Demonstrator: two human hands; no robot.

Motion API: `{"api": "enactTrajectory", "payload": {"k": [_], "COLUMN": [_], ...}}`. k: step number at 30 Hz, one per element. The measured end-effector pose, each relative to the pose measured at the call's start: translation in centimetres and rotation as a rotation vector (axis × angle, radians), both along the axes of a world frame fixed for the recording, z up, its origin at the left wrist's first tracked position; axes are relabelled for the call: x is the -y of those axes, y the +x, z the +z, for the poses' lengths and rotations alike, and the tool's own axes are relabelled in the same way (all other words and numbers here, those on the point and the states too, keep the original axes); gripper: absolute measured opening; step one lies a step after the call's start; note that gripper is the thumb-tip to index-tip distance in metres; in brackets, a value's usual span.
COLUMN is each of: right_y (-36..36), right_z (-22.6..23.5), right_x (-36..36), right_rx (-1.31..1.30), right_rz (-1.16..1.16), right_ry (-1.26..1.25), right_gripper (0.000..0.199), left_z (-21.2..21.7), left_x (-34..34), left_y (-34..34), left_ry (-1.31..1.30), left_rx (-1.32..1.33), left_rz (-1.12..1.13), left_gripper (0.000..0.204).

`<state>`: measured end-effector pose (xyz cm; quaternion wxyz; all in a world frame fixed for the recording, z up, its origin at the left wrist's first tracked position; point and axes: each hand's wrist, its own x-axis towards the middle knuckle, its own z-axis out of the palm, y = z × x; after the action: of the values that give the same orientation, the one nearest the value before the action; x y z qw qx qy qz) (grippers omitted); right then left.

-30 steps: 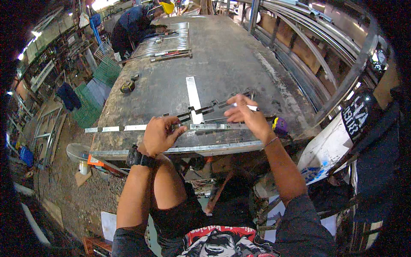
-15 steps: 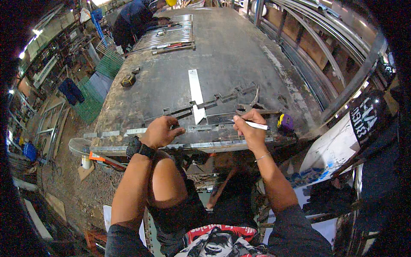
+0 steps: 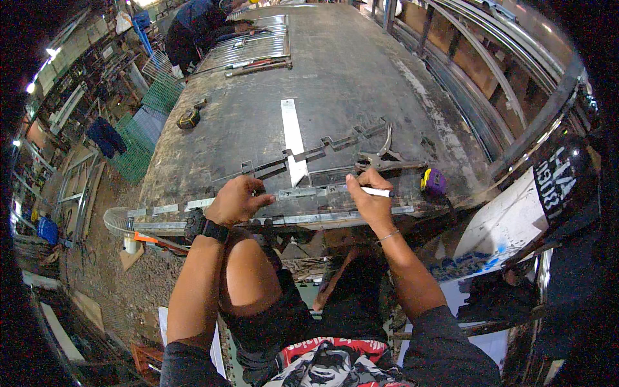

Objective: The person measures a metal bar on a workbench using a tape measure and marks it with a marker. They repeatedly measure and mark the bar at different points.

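Observation:
My right hand (image 3: pixel 371 201) grips a white marker pen (image 3: pixel 378 192), low over a row of short metal pieces (image 3: pixel 303 193) along the table's near edge. To the left, my left hand (image 3: pixel 236 200) rests at the same row with thumb and fingers apart; some of its fingertips are hidden. Just beyond the hands lies a dark, step-shaped metal strip (image 3: pixel 314 153), crossing a flat pale metal bar (image 3: pixel 293 132). A pair of locking pliers (image 3: pixel 382 158) lies beyond my right hand, and a purple and yellow tape measure (image 3: pixel 434 182) sits right of it.
Another tape measure (image 3: pixel 189 118) lies at the table's left. Farther back, a person (image 3: pixel 193 32) leans over a metal grille (image 3: pixel 258 45), with hand tools (image 3: pixel 258 66) beside it. Long metal profiles (image 3: pixel 509 58) line the right side. A fan (image 3: pixel 119 221) stands below the left corner.
My right hand with the marker pen has shifted slightly left and down, turning more over the metal pieces. The left hand stays nearly in place. The view has tilted slightly.

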<state>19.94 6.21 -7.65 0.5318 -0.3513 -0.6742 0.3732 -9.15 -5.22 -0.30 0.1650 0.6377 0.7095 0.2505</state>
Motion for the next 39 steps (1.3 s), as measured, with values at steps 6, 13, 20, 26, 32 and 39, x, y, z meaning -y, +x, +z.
{"api": "enactTrajectory", "payload": {"k": [6, 13, 20, 26, 32, 39], "right_y": [-0.2, 0.0, 0.3, -1.0, -1.7, -1.6], "right_z": [0.4, 0.1, 0.6, 0.4, -0.3, 0.6], "right_x": [0.3, 0.1, 0.6, 0.3, 0.2, 0.6], "right_rx": [0.038, 0.097, -0.087, -0.029, 0.013, 0.069], "right_rz": [-0.029, -0.019, 0.087, 0.048, 0.023, -0.003], "right_ry": [0.084, 0.152, -0.149, -0.011, 0.001, 0.079], "right_gripper": [0.034, 0.033, 0.031, 0.034, 0.034, 0.035], "left_z": [0.5, 0.9, 0.2, 0.0, 0.0, -0.1], "left_x": [-0.1, 0.0, -0.2, -0.3, -0.4, -0.2], "left_y": [-0.2, 0.1, -0.2, -0.5, -0.6, -0.2], "left_ry": [-0.112, -0.15, -0.106, -0.124, -0.152, -0.1], "left_rx": [-0.027, -0.02, -0.028, -0.038, -0.011, -0.049], "left_rz": [-0.027, 0.021, 0.006, -0.026, 0.001, 0.01], "left_gripper": [0.042, 0.042, 0.045, 0.044, 0.042, 0.045]}}
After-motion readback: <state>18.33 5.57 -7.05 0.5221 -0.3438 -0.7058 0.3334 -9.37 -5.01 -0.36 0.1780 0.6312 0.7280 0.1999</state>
